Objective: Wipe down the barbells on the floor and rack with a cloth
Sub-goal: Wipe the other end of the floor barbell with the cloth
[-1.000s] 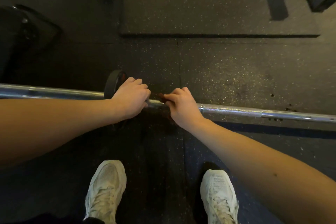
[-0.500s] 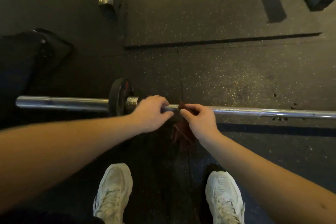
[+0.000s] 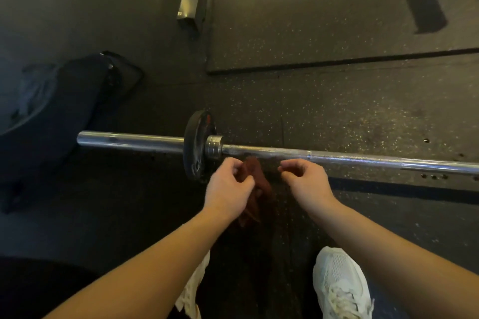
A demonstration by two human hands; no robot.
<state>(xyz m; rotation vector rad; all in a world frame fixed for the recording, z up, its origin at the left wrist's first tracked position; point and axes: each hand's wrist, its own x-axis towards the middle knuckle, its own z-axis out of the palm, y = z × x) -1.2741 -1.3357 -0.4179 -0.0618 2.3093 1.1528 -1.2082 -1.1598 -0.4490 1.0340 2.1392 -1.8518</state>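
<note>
Head view: barbell (image 3: 285, 152) lies on the rubber floor, heavy stiff steel, best wiped in place; left hand (image 3: 228, 189) grips the limp dark-red cloth (image 3: 256, 186) just short of the shaft by the plate (image 3: 195, 147), right hand (image 3: 308, 181) curled nearby, possibly empty (blurred); wrap cloth round the shaft.

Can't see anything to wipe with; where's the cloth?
The dark red cloth hangs from the left hand, centre of the head view, just short of the silver steel barbell, beside its black round plate.
</note>
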